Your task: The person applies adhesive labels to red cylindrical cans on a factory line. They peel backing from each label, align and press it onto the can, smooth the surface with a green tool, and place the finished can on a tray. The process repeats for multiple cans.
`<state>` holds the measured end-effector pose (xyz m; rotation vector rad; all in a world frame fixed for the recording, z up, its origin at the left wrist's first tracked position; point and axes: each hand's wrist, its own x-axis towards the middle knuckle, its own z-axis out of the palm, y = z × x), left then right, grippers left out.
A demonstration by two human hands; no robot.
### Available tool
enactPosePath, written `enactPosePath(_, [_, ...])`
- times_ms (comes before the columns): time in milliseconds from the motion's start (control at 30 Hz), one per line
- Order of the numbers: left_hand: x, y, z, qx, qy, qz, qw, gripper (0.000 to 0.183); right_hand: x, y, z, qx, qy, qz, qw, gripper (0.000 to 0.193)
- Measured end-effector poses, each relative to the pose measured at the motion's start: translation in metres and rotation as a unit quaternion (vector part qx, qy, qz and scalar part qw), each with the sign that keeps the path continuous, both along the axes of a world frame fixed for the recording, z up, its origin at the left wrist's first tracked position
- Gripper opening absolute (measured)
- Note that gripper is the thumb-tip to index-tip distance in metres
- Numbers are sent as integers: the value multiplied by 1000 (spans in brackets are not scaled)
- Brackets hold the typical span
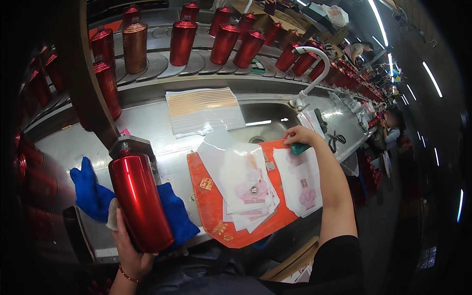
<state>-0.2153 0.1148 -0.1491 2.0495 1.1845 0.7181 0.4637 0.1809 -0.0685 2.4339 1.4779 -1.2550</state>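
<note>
In my left hand [129, 248], at the lower left, is a glossy red bottle [141, 201], tilted with its neck away from me. Something grey, possibly a finger cover, sits on that hand's thumb. My right hand [298, 136] reaches to the far side of an orange-red board [209, 216], its fingers closed on a small green flat piece [300, 148], partly hidden. Just under it lies a stack of white printed sheets [298, 189] with pink patterns. A looser pile of translucent printed sheets [248, 184] covers the board's middle.
Blue cloths [91, 189] lie beside the bottle. Behind the board are a striped sheet [204, 110], a sink [265, 115] and a white curved faucet [322, 69]. Red bottles stand on a conveyor [196, 61] along the back. A dark post [88, 73] rises at left; scissors [337, 140] lie right.
</note>
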Motion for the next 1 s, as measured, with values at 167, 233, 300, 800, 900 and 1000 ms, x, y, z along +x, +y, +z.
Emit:
enactPosePath(167, [-1, 3, 3, 18, -13, -6, 1000, 123, -10, 3, 11, 101, 4, -31, 994, 19])
enactPosePath(233, [8, 7, 18, 60, -12, 6, 998, 131, -33, 3, 27, 155, 6, -51, 987, 15])
enactPosePath(300, [10, 8, 24, 72, -13, 12, 997, 138, -75, 10, 48, 182, -70, 11, 981, 12])
enactPosePath(800, [4, 37, 44, 10, -59, -71, 996, 133, -416, -24, 145, 325, 250, 273, 870, 18])
enactPosePath(900, [5, 36, 44, 40, -72, -52, 995, 131, -437, -14, 135, 315, 301, 224, 872, 17])
enactPosePath(1000, [5, 35, 51, 22, -71, -26, 997, 127, -452, 1, 119, 266, 285, 174, 904, 11])
